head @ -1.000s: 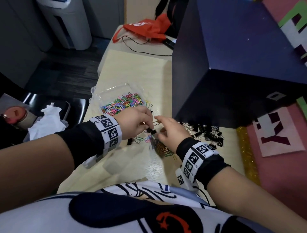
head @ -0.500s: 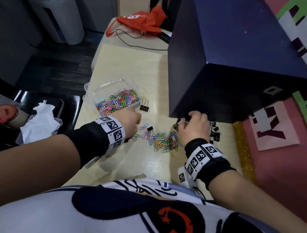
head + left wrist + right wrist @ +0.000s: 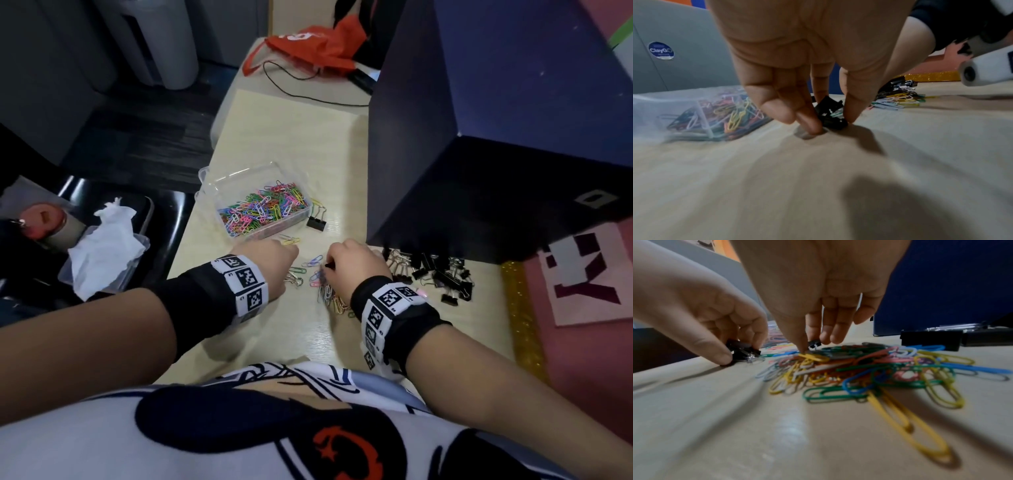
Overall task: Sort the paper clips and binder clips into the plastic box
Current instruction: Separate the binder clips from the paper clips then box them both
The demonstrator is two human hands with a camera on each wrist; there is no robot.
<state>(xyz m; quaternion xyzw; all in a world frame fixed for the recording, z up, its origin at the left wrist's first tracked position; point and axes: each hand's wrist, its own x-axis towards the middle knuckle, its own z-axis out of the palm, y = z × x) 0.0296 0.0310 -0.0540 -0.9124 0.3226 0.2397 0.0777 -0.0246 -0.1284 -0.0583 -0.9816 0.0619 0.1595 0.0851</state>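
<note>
Starting at my far left, a crumpled white tissue point(image 3: 102, 246) sits in a clear tub off the table, its lower part cut from sight by my arm. Next comes the plastic box point(image 3: 219, 178) on the pale table point(image 3: 301, 137), lid-free, one section heaped with coloured paper clips point(image 3: 263, 209); through the left wrist camera its wall is a blurred haze and I cannot tell what fills the other section. One black binder clip point(image 3: 317, 223) stands just beside the box's right wall.

My left hand point(image 3: 265, 265) is down on the table, fingers curled, thumb and fingertips point(image 3: 809, 125) pinching a small black binder clip point(image 3: 831, 113) against the surface. From above my knuckles hide that clip completely.

Just to the right, my right hand point(image 3: 356, 267) hovers over the loose pile of paper clips point(image 3: 869, 369), thumb and forefinger nipping a tiny black clip point(image 3: 813, 344), the other fingers hanging loose. It is too small and blurred to make out more.

Farther right, a heap of black binder clips point(image 3: 435, 277) lies against the foot of a big dark blue box point(image 3: 513, 120), partly tucked under its shadow.
</note>
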